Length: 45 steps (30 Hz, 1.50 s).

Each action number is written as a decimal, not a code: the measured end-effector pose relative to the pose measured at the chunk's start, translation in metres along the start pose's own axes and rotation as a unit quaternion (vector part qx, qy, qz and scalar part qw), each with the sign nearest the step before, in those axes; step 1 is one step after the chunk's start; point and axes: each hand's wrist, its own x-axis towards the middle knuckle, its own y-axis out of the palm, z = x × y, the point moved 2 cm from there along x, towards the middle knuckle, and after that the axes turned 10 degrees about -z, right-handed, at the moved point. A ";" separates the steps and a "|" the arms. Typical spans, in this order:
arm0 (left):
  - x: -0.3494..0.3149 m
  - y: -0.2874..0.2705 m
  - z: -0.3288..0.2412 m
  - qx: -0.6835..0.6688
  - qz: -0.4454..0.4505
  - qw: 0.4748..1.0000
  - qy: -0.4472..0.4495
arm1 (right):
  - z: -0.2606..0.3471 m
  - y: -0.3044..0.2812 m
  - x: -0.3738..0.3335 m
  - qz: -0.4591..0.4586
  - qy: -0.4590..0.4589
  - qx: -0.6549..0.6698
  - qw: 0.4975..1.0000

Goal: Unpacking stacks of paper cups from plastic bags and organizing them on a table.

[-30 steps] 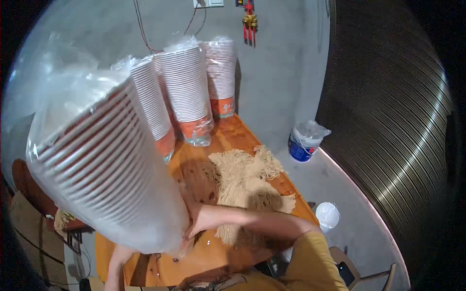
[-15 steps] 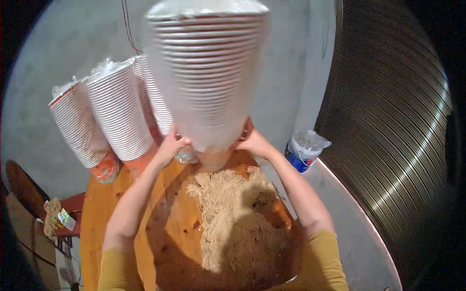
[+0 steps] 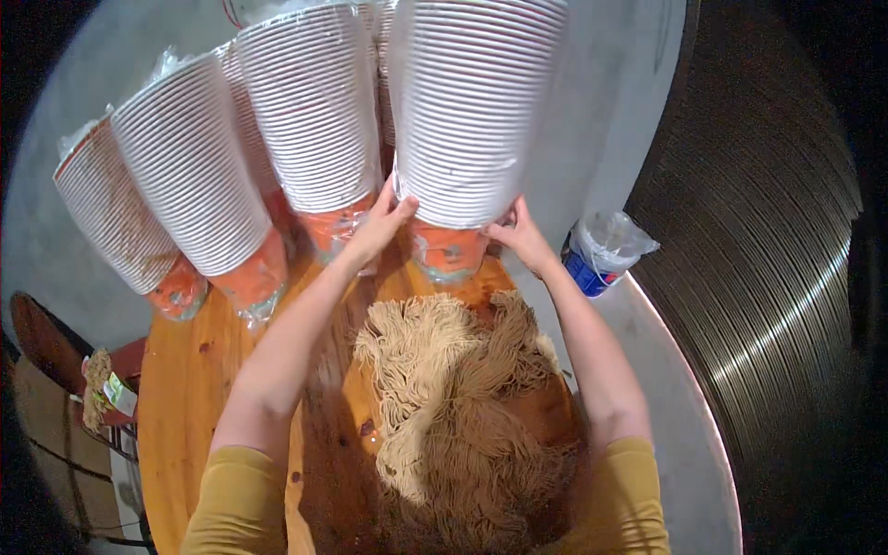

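Between my hands is a tall stack of nested paper cups (image 3: 474, 120) in clear plastic, with white rims and an orange bottom cup. It stands upright at the far side of the round wooden table (image 3: 213, 388). My left hand (image 3: 379, 222) presses its left side, thumb toward me. On the other side, my right hand (image 3: 523, 239) grips low, near where the orange cup begins. The stack's top is cut off by the picture's edge. Close in front of it lies a heap of tan, noodle-like strands (image 3: 435, 370), partly in shadow.
Several similar wrapped cup stacks (image 3: 190, 157) stand along the table's far left, against a grey wall (image 3: 606, 111). Right of the table, a blue bucket (image 3: 592, 273) with a plastic bag sits beside a large ribbed dark surface (image 3: 758, 231). A reddish chair (image 3: 125, 370) bearing small items is at left.
The held stack has come down onto the table beside the other stacks, and its blur has lessened. My hands have stayed on its sides. The view has shifted, bringing the stacks closer.
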 end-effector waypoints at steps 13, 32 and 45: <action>-0.073 -0.082 -0.044 0.350 -0.242 0.879 0.217 | -0.044 0.080 0.028 -0.035 -0.001 -0.002 0.999; -0.022 -0.116 -0.310 0.516 -0.180 0.736 0.401 | -0.034 0.094 0.012 -0.046 0.014 0.033 0.998; -0.263 -0.163 -0.404 0.396 -0.410 0.781 0.254 | -0.027 0.070 0.019 -0.108 0.004 -0.036 0.993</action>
